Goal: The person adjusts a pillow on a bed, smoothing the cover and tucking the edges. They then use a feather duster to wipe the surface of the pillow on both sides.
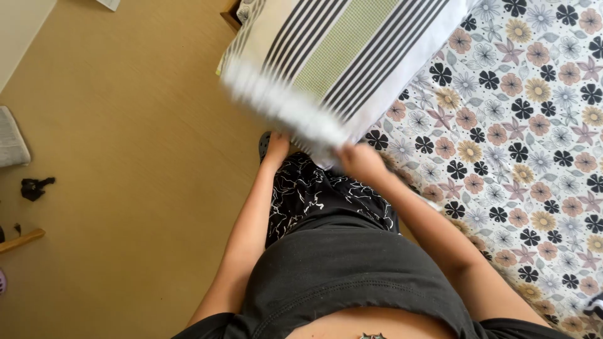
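Note:
A striped pillow (339,56) in white, black and pale green lies at the edge of a bed covered by a flowered sheet (521,125). Its near edge is blurred with motion. My left hand (276,147) grips the pillow's near edge from below, at its left part. My right hand (361,160) holds the same edge a little further right, just over the sheet's border. Both arms reach forward from my dark shirt and patterned trousers.
A tan floor (138,157) fills the left half. A small black object (36,187) and a wooden stick (22,240) lie at the far left, beside a grey folded cloth (11,138). A wooden bed corner (231,16) shows above the pillow.

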